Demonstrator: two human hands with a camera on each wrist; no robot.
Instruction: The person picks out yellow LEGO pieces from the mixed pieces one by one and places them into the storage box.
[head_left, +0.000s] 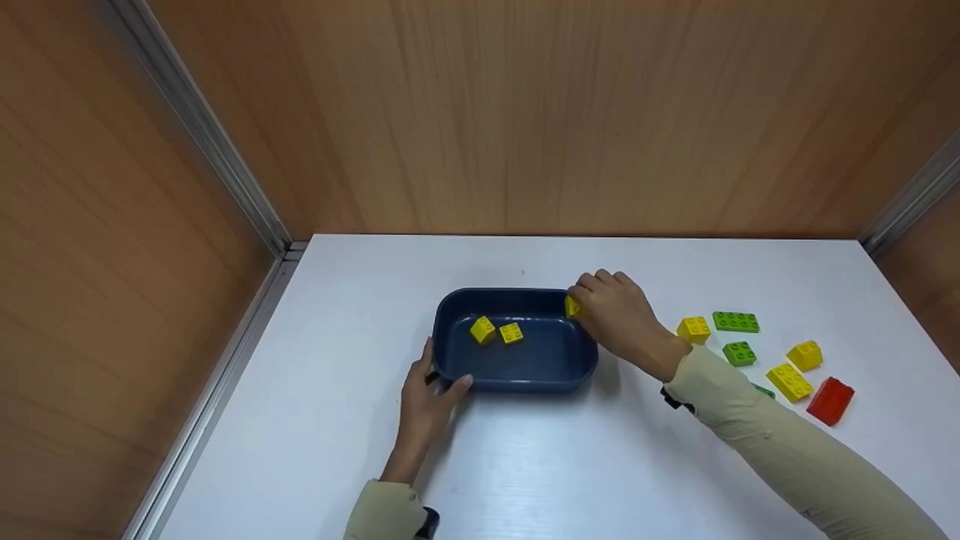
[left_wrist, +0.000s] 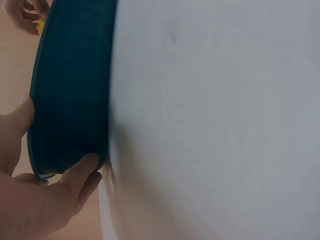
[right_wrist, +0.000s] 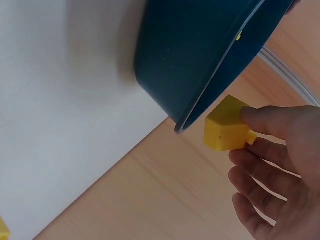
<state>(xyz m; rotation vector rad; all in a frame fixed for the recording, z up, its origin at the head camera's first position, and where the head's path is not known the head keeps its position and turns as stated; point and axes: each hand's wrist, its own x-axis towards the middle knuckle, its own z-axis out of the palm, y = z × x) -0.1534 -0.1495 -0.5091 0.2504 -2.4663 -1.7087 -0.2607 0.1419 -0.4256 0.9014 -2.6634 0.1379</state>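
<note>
A dark blue rectangular plastic tray (head_left: 517, 386) sits on the white table, with two yellow toy bricks, one a sloped block (head_left: 482, 330) and one a small studded block (head_left: 511, 333), on its floor. My left hand (head_left: 426, 397) grips the tray's near left corner; in the left wrist view the thumb lies at the rim and the fingers against the end wall. Over the tray's far right corner, my right hand (head_left: 619, 319) pinches a yellow sloped brick (right_wrist: 225, 125) between thumb and fingertips. The right wrist view shows this brick close beside the rim, its stud side towards the fingers.
Right of the tray lie a yellow brick (head_left: 694, 330), a long green brick (head_left: 736, 322), a small green brick (head_left: 739, 354), two more yellow ones and a red brick (head_left: 830, 401). Another green piece is mostly behind the right sleeve. Wooden panels (head_left: 525, 120) stand behind and beside the table.
</note>
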